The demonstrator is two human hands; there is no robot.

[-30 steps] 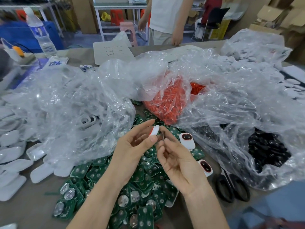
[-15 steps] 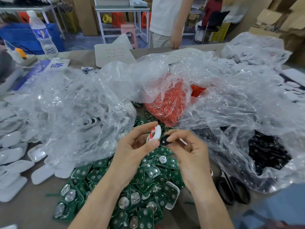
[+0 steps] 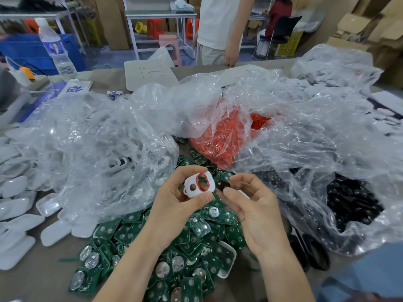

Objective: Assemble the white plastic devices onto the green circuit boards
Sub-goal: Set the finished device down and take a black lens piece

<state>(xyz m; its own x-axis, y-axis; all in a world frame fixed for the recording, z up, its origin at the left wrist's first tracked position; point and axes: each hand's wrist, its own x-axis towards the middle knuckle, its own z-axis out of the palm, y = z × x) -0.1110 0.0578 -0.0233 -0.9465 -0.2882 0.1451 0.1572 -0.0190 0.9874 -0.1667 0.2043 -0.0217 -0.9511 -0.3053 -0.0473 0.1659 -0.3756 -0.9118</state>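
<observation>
My left hand (image 3: 174, 205) grips a white plastic shell (image 3: 197, 184) with two holes, the larger one ringed in red, its open face turned toward me. Right beside it my right hand (image 3: 253, 210) pinches a small black oval part (image 3: 222, 185) between thumb and fingers, close to the shell's right edge. Both hands hover over a heap of green circuit boards (image 3: 174, 253) with round metal contacts, spread across the table in front of me.
Clear plastic bags crowd the table: one with white shells (image 3: 98, 153) at left, one with red rings (image 3: 220, 138) in the middle, one with black parts (image 3: 353, 203) at right. White covers (image 3: 19, 219) lie at far left. A person in white stands behind the table (image 3: 218, 29).
The white shell has been turned from edge-on to show its open face. My right hand now holds the black part up next to it. The camera has tilted slightly.
</observation>
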